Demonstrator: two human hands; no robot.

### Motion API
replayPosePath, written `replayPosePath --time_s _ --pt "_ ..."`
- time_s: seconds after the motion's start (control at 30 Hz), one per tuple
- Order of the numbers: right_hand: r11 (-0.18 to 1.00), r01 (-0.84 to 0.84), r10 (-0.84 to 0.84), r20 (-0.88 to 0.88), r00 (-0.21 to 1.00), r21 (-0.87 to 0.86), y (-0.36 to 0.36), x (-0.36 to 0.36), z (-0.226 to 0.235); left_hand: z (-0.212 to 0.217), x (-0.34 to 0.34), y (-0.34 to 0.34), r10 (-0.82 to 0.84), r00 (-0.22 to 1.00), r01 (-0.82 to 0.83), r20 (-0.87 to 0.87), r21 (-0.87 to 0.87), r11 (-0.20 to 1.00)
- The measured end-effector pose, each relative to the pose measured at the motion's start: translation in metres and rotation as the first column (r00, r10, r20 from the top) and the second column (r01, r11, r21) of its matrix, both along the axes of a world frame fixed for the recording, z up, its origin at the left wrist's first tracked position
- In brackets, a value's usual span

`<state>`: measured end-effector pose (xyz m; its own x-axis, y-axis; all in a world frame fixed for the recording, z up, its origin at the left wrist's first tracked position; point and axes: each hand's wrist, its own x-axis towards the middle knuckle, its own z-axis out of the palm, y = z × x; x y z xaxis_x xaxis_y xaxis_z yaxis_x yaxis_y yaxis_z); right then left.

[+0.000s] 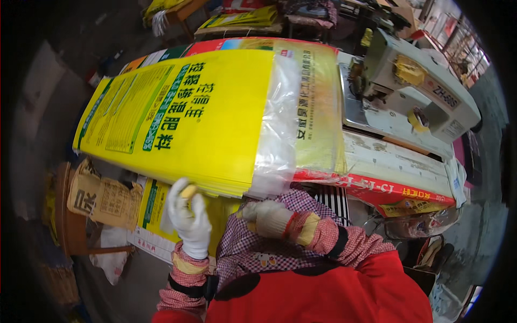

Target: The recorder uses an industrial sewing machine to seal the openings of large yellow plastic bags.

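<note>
Smooth plastic is seen in the yellow sacks [226, 107], glossy film in the liners [276, 121], matt cloth in the gloves [193, 226], shiny metal in the machine plate [353, 110].

This is a sewing workshop: a heavy-duty sewing machine [436, 98] stands on the surface [396, 163] at upper right, yellow printed sacks [229, 113] fill the centre, more bags [247, 19] lie at top.

Over the remote feed, I saw a brown wooden chair [63, 212] at the left, with a creased tan paper sack [110, 202] on it and a white bag [112, 253] below. I also spotted a wooden table [187, 11] at the upper left and dark shoes [444, 257] at the lower right.
</note>
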<state>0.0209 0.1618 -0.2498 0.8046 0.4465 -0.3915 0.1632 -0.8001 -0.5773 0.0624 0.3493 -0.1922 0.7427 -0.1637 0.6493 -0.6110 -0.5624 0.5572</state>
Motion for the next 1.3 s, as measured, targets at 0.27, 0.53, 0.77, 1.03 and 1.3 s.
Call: replayPosePath --time_s 0.27,0.53,0.77,1.03,1.3 --pt "0.913 0.090 -0.179 0.192 0.965 0.399 -0.073 -0.029 0.077 0.046 0.036 -0.122 -0.360 0.933 0.295 0.018 0.538 0.790" --pt "0.043 0.542 -0.833 -0.270 0.484 0.839 -0.124 0.038 0.085 0.035 0.051 -0.121 -0.411 0.909 0.380 -0.071 0.549 0.745" --pt "0.589 0.678 -0.793 0.155 0.589 0.440 -0.123 0.067 0.071 0.046 0.041 -0.108 -0.469 0.880 0.410 -0.073 0.615 0.673" --pt "0.398 0.615 -0.766 -0.123 0.631 0.681 -0.115 0.074 0.078 0.067 0.053 -0.101 -0.459 0.789 0.581 -0.409 0.253 0.774" --pt "0.370 0.546 -0.717 -0.142 0.682 0.752 -0.070 0.095 0.122 0.073 0.073 -0.111 -0.443 0.629 0.267 -0.639 -0.358 0.895"
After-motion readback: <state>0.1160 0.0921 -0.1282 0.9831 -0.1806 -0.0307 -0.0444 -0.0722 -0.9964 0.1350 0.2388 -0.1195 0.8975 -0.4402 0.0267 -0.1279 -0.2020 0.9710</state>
